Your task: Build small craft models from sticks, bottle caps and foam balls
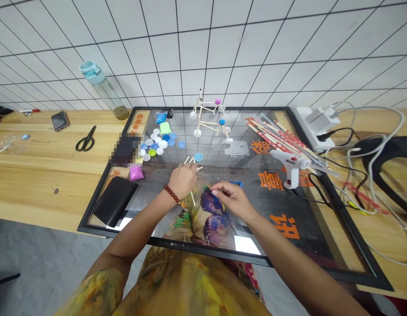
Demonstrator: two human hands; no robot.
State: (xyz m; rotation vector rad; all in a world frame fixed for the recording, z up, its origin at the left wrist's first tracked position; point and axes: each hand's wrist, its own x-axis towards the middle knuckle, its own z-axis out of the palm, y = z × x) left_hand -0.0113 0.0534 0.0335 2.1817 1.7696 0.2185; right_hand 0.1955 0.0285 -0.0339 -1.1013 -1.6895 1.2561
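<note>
Over the glass panel, my left hand (183, 180), with a beaded bracelet at its wrist, is closed on a small assembly of pale sticks (193, 198). A blue cap (198, 157) shows at the far end of these sticks, beyond the fingertips. To the right, my right hand (232, 197) has its thumb and index finger pinched together; whatever lies between them is too small to make out. Behind both hands stands a frame of sticks (208, 125) with white, blue and purple caps at its joints. Loose bottle caps (160, 151) lie to the left of it.
A white glue gun (290, 166) and a bundle of sticks (276, 136) lie at the right, near cables and a power strip (310, 127). Leftward are scissors (86, 140), a phone (60, 120), a water bottle (106, 92), a black case (115, 201) and a purple packet (136, 173).
</note>
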